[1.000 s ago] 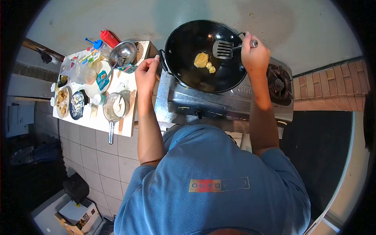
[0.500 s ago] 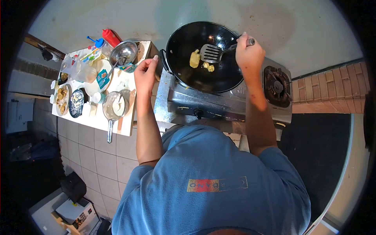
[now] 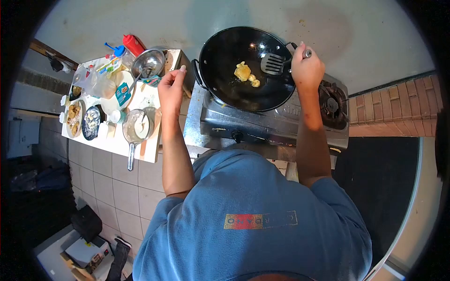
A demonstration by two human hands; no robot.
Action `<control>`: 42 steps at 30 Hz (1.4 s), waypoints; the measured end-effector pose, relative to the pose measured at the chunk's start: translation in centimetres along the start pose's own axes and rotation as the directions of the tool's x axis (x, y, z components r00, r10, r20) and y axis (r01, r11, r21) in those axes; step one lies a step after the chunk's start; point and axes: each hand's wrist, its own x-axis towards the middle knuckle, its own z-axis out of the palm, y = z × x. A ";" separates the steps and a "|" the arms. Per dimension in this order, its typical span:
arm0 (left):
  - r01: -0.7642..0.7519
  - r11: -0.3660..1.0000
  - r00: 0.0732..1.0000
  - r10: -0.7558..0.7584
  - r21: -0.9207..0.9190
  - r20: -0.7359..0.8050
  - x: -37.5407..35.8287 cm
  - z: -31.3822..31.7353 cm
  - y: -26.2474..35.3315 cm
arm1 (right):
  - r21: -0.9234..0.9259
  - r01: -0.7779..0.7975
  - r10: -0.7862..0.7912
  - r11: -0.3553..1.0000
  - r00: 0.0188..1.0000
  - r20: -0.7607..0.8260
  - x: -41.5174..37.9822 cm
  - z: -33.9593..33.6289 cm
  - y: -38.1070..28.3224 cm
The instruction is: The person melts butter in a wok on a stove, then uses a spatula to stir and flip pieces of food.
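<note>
My right hand is wrapped round the handle of a slotted spatula. The spatula's head is over the right half of a black wok on the gas stove. A yellowish, browned piece of food and smaller lumps lie in the wok, left of the spatula head and apart from it. My left hand is closed, thumb near the bent fingers, left of the wok's handle and not touching it. Anything inside its grip is hidden.
The left table holds a metal bowl, a pan of white batter, a red squeeze bottle, and food plates. A second burner sits right. Another person's leg shows at lower left.
The spatula and my right hand have moved right. The food pieces have shifted right, and the larger one lies differently. My left hand has barely moved. Another person's leg has appeared at lower left.
</note>
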 end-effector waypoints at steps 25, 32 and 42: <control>0.050 0.998 0.998 -0.049 -0.027 0.041 -0.6 0.9 0.3 | 0.254 -0.041 0.026 0.966 0.998 0.061 -2.6 2.5 0.6; 0.005 1.000 1.000 -0.005 0.007 -0.012 0.3 0.1 0.2 | 0.281 -0.118 0.109 0.952 0.993 0.049 -2.1 -0.1 -1.3; 0.001 0.999 0.999 -0.003 -0.048 -0.053 0.2 -0.1 0.6 | 0.279 -0.149 0.117 0.949 0.985 0.126 -2.0 -3.2 -3.2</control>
